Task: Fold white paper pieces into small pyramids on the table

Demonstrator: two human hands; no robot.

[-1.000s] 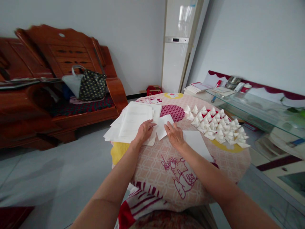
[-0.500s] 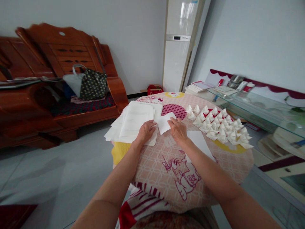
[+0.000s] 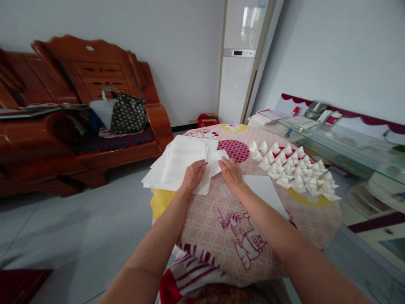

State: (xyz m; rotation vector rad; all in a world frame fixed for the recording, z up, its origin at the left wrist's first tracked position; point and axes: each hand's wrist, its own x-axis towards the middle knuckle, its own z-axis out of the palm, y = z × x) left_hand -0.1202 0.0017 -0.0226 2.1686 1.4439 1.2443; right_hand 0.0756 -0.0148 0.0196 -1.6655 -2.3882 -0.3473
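A small white sheet of paper (image 3: pixel 216 161) lies on the round table's patterned cloth (image 3: pixel 221 219), partly over a stack of white papers (image 3: pixel 179 162). My left hand (image 3: pixel 193 175) presses flat on the stack's near edge beside the sheet, fingers stretched. My right hand (image 3: pixel 230 172) rests on the sheet's right side with fingers bent onto it. A second white sheet (image 3: pixel 264 192) lies under my right forearm. Several folded white paper triangles (image 3: pixel 294 169) are laid in rows to the right.
A wooden sofa (image 3: pixel 76 109) with a dotted handbag (image 3: pixel 125 114) stands at the left. A tall white air conditioner (image 3: pixel 237 63) stands in the corner. A glass-topped cabinet (image 3: pixel 348 143) with books and cups runs along the right wall. Grey floor surrounds the table.
The small sheet has been drawn left towards the stack and shows less of itself; my right hand moved slightly up and left with it. My left hand stayed on the stack.
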